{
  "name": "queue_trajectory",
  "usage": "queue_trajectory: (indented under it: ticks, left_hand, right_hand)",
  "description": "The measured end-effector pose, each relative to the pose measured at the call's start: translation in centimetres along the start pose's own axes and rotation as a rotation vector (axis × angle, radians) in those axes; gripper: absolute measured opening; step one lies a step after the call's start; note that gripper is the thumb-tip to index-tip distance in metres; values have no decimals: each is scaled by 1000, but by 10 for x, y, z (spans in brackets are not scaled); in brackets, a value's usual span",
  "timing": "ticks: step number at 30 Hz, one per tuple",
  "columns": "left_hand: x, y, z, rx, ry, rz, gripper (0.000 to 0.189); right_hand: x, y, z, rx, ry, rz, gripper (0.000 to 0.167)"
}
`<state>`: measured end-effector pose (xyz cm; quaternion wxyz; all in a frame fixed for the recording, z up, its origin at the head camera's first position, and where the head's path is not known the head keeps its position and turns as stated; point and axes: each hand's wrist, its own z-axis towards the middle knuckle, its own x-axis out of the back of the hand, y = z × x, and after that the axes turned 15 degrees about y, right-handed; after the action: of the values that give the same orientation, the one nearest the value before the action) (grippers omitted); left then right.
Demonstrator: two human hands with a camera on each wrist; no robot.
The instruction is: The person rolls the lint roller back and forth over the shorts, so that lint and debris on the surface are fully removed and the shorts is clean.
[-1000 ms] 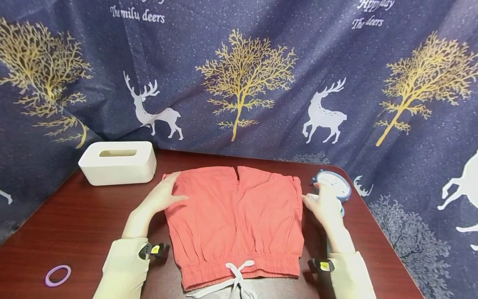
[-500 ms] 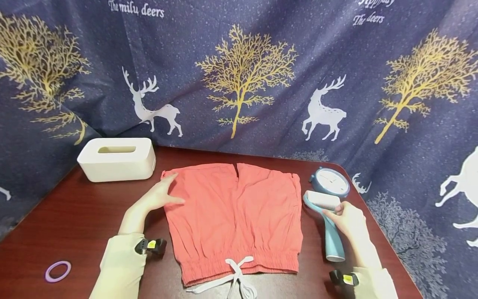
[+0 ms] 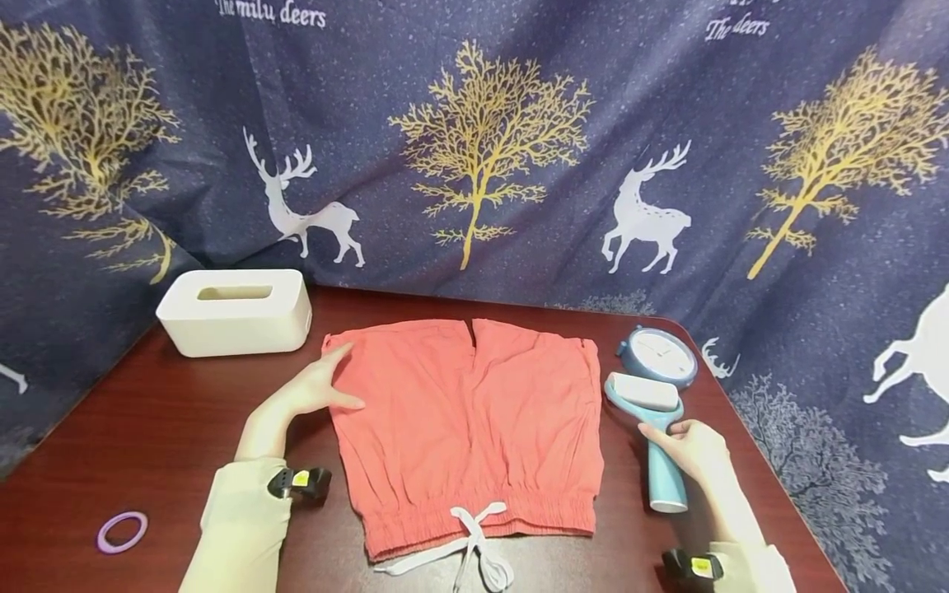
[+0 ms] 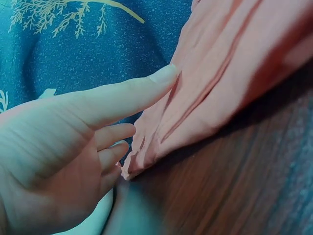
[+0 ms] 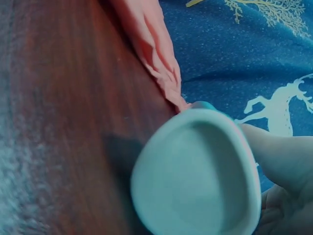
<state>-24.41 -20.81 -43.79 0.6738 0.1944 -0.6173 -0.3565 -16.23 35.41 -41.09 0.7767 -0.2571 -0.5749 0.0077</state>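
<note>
Coral shorts [image 3: 460,420] lie flat on the table, with the gathered waistband and white drawstring [image 3: 478,548] toward me. My left hand [image 3: 315,391] is at their upper left edge, thumb and fingers spread apart; in the left wrist view the thumb [image 4: 132,95] is over the cloth, though contact is hard to tell. On the right, my right hand [image 3: 697,449] pinches a blue lint roller [image 3: 665,478] near its neck. The roller's white head [image 3: 645,392] points away from me. In the right wrist view the handle's end [image 5: 195,176] covers part of that hand.
A blue alarm clock [image 3: 660,356] stands right behind the lint roller's head. At the back left is a white tissue box [image 3: 236,317]; a purple ring [image 3: 122,532] lies at the front left. A deer-patterned curtain [image 3: 415,165] hangs behind the table [image 3: 245,387].
My right hand has come back from the lint roller's head, toward me, to its neck and now pinches it there. My left hand stays nearly still at the shorts.
</note>
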Motion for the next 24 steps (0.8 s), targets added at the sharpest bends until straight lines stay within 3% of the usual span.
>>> queue_trajectory:
  ticks: [3,8,18,24]
  left_hand:
    - [-1,-2,1,3,-2,-11,109]
    - [-3,-5,1,5,-3,-33,110]
    - [-4,-12,2,20,-9,-31,113]
    - [0,-16,1,19,-8,-42,109]
  right_hand:
    - [-4,1,1,-7,-17,9,56]
    - [-9,0,-1,-26,-21,27,59]
    - [-13,-11,-3,-65,80,50,55]
    - [-10,-14,-2,-32,59,46,53]
